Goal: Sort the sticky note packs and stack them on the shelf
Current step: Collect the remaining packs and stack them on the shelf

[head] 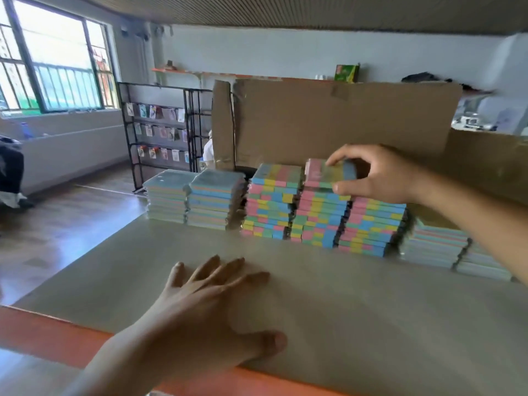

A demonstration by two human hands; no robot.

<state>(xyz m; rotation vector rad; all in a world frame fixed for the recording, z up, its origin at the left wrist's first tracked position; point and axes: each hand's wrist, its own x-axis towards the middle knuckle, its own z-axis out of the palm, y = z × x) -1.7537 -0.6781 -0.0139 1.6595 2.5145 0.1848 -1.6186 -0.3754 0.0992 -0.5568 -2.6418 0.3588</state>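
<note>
Stacks of wrapped sticky note packs stand in a row on the beige shelf board point(343, 310). Two pale striped stacks point(188, 198) are at the left, three bright multicolour stacks point(320, 218) in the middle, and pale stacks point(445, 247) at the right. My right hand point(374, 172) grips a multicolour pack point(323, 172) on top of the middle multicolour stack, fingers over its far edge and thumb at the front. My left hand point(211, 307) rests flat on the board with spread fingers, holding nothing.
A large cardboard sheet point(343, 121) stands upright right behind the stacks. The board has an orange front edge point(43, 330). A black wire display rack point(160, 132) stands on the wooden floor to the left, near a window.
</note>
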